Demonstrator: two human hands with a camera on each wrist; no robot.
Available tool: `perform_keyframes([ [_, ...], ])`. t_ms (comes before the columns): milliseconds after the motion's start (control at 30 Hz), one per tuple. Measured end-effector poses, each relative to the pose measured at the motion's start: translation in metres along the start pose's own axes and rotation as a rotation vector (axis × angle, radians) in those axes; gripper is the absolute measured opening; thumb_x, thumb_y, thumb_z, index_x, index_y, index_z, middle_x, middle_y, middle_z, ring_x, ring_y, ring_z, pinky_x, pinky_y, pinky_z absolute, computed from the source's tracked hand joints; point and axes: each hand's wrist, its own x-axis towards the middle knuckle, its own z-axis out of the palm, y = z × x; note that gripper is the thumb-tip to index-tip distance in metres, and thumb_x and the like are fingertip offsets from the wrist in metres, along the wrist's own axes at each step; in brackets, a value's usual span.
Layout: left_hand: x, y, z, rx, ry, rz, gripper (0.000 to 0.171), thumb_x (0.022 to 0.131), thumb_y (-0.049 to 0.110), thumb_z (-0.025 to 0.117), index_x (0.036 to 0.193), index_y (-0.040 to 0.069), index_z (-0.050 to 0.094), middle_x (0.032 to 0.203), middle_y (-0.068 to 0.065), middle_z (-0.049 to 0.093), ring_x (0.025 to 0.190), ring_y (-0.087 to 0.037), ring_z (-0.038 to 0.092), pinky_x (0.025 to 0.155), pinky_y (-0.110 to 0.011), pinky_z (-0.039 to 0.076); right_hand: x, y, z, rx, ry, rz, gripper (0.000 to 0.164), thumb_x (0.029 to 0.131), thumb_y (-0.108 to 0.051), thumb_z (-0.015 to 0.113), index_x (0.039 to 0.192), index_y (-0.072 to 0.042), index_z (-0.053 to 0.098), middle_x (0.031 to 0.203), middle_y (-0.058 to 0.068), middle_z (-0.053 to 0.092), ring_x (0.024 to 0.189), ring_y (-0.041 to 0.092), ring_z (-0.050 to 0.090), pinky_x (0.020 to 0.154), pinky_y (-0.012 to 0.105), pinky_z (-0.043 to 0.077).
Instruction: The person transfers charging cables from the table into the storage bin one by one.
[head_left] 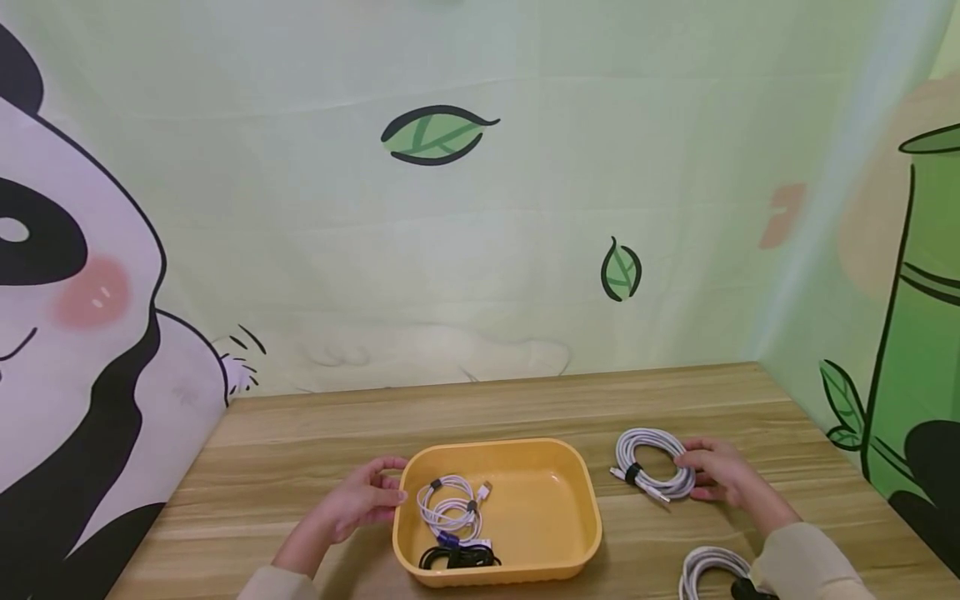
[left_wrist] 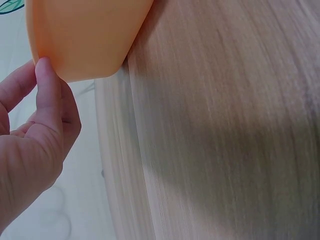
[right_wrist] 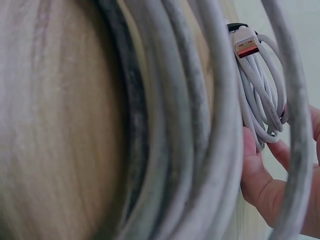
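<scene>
My left hand (head_left: pixel 365 502) holds the left rim of a yellow plastic tray (head_left: pixel 536 521), thumb and fingers at its edge in the left wrist view. Inside the tray, on its left side, lie a coiled white USB cable (head_left: pixel 452 503) and a bundled black cable (head_left: pixel 459 557). To the tray's right, my right hand (head_left: pixel 716 473) grips the right side of a larger coiled white cable (head_left: pixel 651 436) bound with a black strap. Its USB plug (right_wrist: pixel 247 48) shows in the right wrist view.
Another coiled pale cable (head_left: pixel 696 562) with a black strap lies near the right forearm, partly hidden by the sleeve (head_left: pixel 806 560). Its loops fill much of the right wrist view. The wooden table (head_left: pixel 322 425) ends at a printed cloth backdrop (head_left: pixel 495 292).
</scene>
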Motion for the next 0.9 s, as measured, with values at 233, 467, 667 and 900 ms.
perform_keyframes([
  [233, -0.0004, 0.0005, -0.0002, -0.001, -0.004, 0.003, 0.053, 0.08, 0.0, 0.058, 0.127, -0.002, 0.033, 0.085, -0.003, 0.044, 0.072, -0.012, 0.05, 0.063, -0.024, 0.05, 0.0003, 0.0012, -0.0011, 0.011, 0.005, -0.008, 0.053, 0.079, -0.008, 0.056, 0.122, 0.009, 0.031, 0.066, -0.004, 0.055, 0.061, 0.01, 0.055, 0.056, 0.027, 0.05],
  [467, -0.002, 0.0016, 0.0013, 0.004, 0.004, 0.007, 0.053, 0.079, 0.0, 0.059, 0.126, -0.002, 0.034, 0.085, -0.003, 0.044, 0.072, -0.012, 0.05, 0.064, -0.024, 0.049, -0.0002, 0.0018, -0.0008, 0.02, 0.013, -0.009, 0.051, 0.079, -0.005, 0.054, 0.122, 0.01, 0.031, 0.065, -0.003, 0.055, 0.06, 0.009, 0.055, 0.055, 0.027, 0.05],
  [667, -0.0027, 0.0019, 0.0019, 0.006, 0.007, 0.012, 0.053, 0.079, 0.0, 0.059, 0.126, -0.003, 0.034, 0.085, -0.003, 0.044, 0.072, -0.011, 0.05, 0.063, -0.024, 0.049, -0.0004, 0.0023, -0.0011, 0.043, 0.018, -0.008, 0.05, 0.078, -0.004, 0.054, 0.121, 0.01, 0.031, 0.065, -0.003, 0.055, 0.059, 0.009, 0.055, 0.053, 0.025, 0.05],
  [900, -0.0015, 0.0004, 0.0013, 0.003, 0.006, 0.007, 0.053, 0.079, 0.0, 0.059, 0.126, -0.002, 0.034, 0.085, -0.003, 0.044, 0.072, -0.012, 0.05, 0.063, -0.024, 0.049, -0.0001, 0.0032, -0.0017, 0.066, 0.021, -0.009, 0.048, 0.078, -0.002, 0.052, 0.12, 0.01, 0.031, 0.064, -0.003, 0.056, 0.059, 0.009, 0.056, 0.052, 0.025, 0.05],
])
